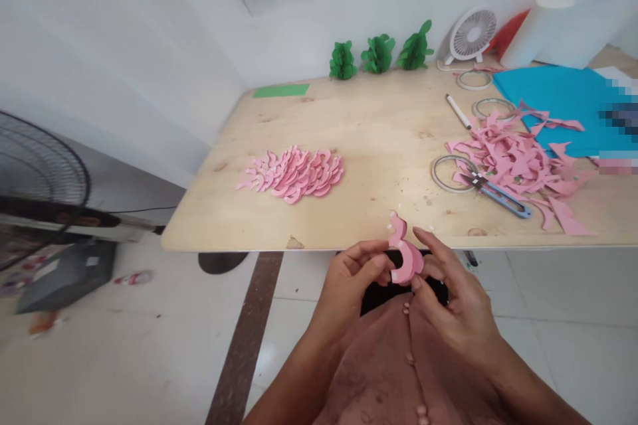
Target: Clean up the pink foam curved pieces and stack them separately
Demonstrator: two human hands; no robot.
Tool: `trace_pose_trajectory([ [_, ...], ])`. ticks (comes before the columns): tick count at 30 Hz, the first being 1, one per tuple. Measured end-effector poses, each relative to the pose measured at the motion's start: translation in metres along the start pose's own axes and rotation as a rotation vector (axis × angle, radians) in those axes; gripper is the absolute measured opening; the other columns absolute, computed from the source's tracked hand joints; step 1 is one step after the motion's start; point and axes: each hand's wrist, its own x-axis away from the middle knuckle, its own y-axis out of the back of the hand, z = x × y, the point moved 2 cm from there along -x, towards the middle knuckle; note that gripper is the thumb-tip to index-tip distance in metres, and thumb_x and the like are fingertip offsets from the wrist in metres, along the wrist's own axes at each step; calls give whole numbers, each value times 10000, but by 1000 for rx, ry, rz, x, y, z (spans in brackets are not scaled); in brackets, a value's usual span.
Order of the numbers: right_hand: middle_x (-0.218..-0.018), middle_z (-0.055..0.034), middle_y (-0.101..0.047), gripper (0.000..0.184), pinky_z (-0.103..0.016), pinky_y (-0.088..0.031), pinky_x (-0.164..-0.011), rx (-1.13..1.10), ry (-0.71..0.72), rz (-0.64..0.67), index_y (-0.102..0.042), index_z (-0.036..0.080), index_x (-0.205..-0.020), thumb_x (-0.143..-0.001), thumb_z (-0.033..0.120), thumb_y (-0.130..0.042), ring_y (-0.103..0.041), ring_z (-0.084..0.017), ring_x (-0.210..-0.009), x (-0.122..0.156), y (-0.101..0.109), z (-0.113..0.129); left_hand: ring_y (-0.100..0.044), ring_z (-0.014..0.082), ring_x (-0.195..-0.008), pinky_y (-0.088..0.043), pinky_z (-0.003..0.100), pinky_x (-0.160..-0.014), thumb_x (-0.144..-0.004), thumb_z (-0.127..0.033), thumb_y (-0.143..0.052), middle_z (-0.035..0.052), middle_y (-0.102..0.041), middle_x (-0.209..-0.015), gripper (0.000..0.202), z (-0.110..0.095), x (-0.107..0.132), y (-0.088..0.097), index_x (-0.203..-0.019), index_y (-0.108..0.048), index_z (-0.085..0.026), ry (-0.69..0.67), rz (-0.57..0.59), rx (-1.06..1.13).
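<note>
Both hands are closed around one piece in front of the body, at the near edge of a wooden table (379, 113): the left hand (356, 272) pinches the left side of a curved, layered pink paper cutout (407, 262), and the right hand (456, 292) grips its lower right, index finger raised. Holding both sides probably steadies the thin layers. A heap of matching cutouts (299, 172) lies left, seemingly kept apart from ragged pink scraps (518, 153) at right, where blue-handled thread snips (503, 199) rest, likely for easy right-handed reach.
</note>
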Motion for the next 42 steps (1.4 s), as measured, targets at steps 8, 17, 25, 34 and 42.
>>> trace_pose_trajectory([
  [8, -862, 26, -735, 539, -223, -554, -740, -325, -136, 6, -389, 327, -1367, -883, 142, -539, -686, -111, -753, 2, 0, -1, -629, 120, -719, -478, 240, -719, -713, -195, -751, 29, -700, -783, 272, -7, -1, -11, -978, -690, -173, -30, 23, 198],
  [17, -854, 41, -736, 477, -161, -530, -713, -491, -181, 48, -463, 346, -1303, -884, 144, -568, -670, -76, -726, -1, -1, 4, -623, 98, -739, -489, 208, -729, -751, -180, -721, 1, -694, -800, 146, -6, 4, -12, -894, -692, -195, -255, -61, -15],
  [25, -1047, -11, -709, 513, -214, -567, -711, -418, -161, 81, -423, 358, -1347, -895, 143, -539, -683, -121, -822, 6, -3, -1, -629, 102, -693, -504, 212, -706, -741, -178, -724, 1, -694, -743, 83, -5, 6, -12, -820, -700, -187, -318, -121, -67],
  [34, -1046, -47, -693, 505, -249, -569, -748, -404, -185, 78, -418, 321, -1358, -894, 170, -550, -671, -154, -901, 8, -2, -3, -657, 141, -733, -522, 242, -712, -728, -177, -723, 17, -714, -773, 92, -6, 8, -14, -818, -706, -186, -349, -207, -145],
  [42, -959, -37, -682, 532, -271, -554, -730, -435, -227, 111, -397, 313, -1374, -882, 183, -553, -651, -172, -879, 9, -2, -2, -666, 155, -750, -522, 250, -710, -740, -184, -712, 23, -718, -790, 92, -7, 9, -14, -832, -710, -189, -379, -216, -181],
])
